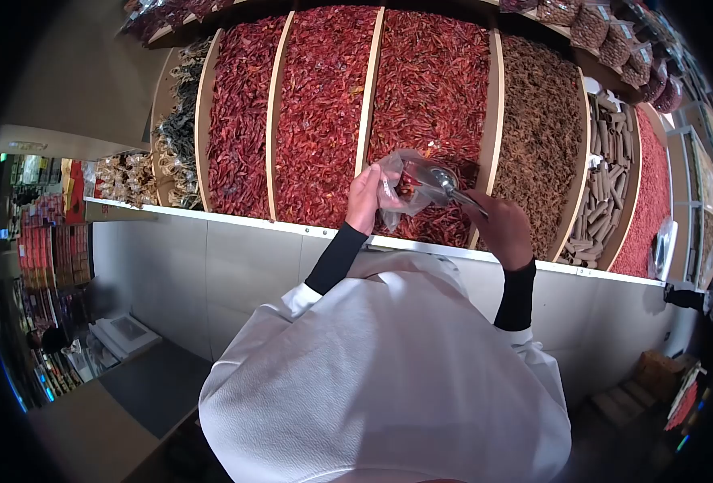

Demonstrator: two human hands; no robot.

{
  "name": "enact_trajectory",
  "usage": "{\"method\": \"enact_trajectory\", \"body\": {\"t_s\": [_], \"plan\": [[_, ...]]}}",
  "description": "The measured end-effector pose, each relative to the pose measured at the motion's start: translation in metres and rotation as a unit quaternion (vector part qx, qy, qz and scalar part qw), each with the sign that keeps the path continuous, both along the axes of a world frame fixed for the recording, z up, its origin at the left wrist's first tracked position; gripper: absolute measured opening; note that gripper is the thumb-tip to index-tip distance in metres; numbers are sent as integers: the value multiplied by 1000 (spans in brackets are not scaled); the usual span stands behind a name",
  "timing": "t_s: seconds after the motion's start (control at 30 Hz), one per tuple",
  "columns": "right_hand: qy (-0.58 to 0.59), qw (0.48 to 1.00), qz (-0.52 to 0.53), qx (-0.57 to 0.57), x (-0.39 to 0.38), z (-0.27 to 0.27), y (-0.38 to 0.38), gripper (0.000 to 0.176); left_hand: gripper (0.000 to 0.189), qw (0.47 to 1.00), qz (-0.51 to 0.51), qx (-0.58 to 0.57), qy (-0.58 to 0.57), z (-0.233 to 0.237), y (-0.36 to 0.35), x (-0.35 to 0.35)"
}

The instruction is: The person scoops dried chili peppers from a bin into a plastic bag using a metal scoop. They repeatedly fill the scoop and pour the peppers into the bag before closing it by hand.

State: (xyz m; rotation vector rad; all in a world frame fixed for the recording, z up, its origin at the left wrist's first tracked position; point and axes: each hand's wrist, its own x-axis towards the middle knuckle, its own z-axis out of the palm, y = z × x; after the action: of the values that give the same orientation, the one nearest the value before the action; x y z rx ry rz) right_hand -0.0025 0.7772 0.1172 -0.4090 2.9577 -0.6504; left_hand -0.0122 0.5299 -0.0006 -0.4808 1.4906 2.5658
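My left hand (363, 200) pinches the edge of a clear plastic bag (394, 211), holding its mouth toward the right. In my right hand (501, 227) is the handle of a metal scoop (437, 175), its bowl at the bag's mouth. Some red dried chilies show through the plastic. Both hands are over the front of a bin heaped with red dried chilies (433, 80). A darker hollow in the heap lies just right of the scoop.
Wooden dividers (370, 88) separate the bins. More chilies (320, 113) lie to the left, brown star-shaped spice (537, 121) and bark sticks (606, 193) to the right. A white ledge (292, 228) runs along the front. Filled bags (590, 28) stand on the upper right shelf.
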Motion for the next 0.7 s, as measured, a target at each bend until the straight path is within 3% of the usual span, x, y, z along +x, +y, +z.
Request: {"method": "enact_trajectory", "body": {"t_s": [0.1, 0.2, 0.4, 0.57, 0.7], "plan": [[-5, 999, -7, -41, 2, 5, 16, 24, 34, 1000, 3, 28, 7, -17, -10, 3], [-43, 982, -68, -172, 5, -3, 33, 23, 33, 998, 19, 56, 20, -21, -17, 5], [-32, 981, -165, -97, 8, -93, 56, 29, 33, 992, 42, 116, -10, -19, -23, 4], [-69, 974, -212, -26, 16, -132, 45, 35, 32, 990, 32, 133, -12, -21, -24, 4], [-64, 972, -199, -103, 10, -168, 46, 35, 31, 990, 24, 139, -3, -16, -21, 2]]}}
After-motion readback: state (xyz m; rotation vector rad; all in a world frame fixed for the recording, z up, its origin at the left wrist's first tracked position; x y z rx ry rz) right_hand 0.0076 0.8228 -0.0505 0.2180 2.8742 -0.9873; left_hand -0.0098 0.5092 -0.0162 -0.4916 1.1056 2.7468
